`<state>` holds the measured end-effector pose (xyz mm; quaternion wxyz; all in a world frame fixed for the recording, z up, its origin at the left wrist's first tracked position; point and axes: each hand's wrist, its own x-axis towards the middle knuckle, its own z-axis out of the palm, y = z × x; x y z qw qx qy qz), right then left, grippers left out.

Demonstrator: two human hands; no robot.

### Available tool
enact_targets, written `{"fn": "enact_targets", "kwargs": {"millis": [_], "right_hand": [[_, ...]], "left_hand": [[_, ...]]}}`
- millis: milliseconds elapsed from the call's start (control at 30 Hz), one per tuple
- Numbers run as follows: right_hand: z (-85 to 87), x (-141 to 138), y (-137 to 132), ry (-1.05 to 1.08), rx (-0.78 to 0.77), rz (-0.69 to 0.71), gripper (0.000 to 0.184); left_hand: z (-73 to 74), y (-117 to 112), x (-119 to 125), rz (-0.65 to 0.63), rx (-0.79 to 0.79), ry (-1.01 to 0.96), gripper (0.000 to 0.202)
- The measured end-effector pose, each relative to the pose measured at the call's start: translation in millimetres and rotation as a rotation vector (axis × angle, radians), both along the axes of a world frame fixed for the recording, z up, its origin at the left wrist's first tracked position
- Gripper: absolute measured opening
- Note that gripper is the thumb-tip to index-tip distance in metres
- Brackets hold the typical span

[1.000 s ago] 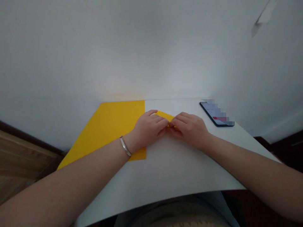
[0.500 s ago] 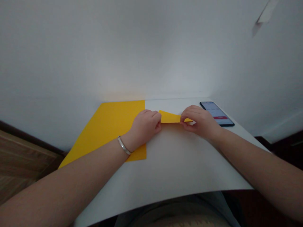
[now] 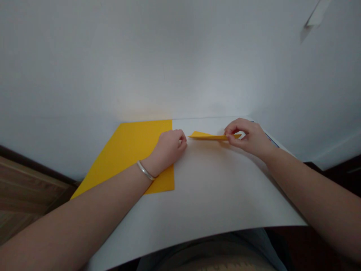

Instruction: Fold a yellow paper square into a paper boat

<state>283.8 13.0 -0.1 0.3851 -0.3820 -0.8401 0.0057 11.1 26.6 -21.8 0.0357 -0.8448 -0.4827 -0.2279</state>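
Observation:
A narrow folded piece of yellow paper (image 3: 210, 137) is pinched by its right end between the thumb and fingers of my right hand (image 3: 249, 137). Its pointed left end reaches toward my left hand (image 3: 172, 146) but stays apart from it. My left hand has its fingers curled closed over the right edge of a large yellow sheet (image 3: 135, 145), with nothing visible in them. That sheet lies flat on the left side of the white table (image 3: 214, 195).
Behind my right hand lies a phone (image 3: 272, 140), mostly hidden. A pale wall (image 3: 180, 67) rises directly at the table's back edge. Wooden panelling (image 3: 25, 195) shows at the lower left.
My left hand has let go of the folded paper and drawn slightly left. My right hand has moved right and up with the paper, turning it nearly edge-on, and now covers most of the phone.

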Motion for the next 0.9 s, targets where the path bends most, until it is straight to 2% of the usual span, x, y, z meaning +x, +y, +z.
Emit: {"fn": "enact_targets", "kwargs": {"millis": [100, 200, 367, 500, 667, 767, 900], "right_hand": [[-0.8, -3, -2, 0.016, -0.047, 0.02, 0.005], [0.4, -7, -4, -0.023, -0.054, 0.095, 0.004], [0.7, -9, -3, -0.119, -0.039, 0.217, 0.009], [-5.0, -6, 2, -0.208, -0.006, 0.259, 0.008], [-15.0, 0, 8, -0.279, 0.021, 0.049, 0.009], [-22.3, 4, 13, -0.194, -0.006, -0.083, 0.01], [-28.7, 1, 16, 0.098, -0.135, -0.149, 0.049]], "left_hand": [[-1.4, 2, 1, -0.045, -0.082, -0.141, 0.039], [-0.3, 0, 2, -0.024, -0.137, -0.253, 0.047], [2.4, 1, 1, 0.08, -0.215, -0.337, 0.041], [0.5, 5, 2, 0.101, -0.252, -0.502, 0.023], [2.2, 2, 4, 0.043, -0.203, -0.495, 0.005], [5.0, -2, 4, -0.029, -0.128, -0.428, 0.004], [4.6, -7, 4, -0.223, -0.026, -0.357, 0.006]]}}
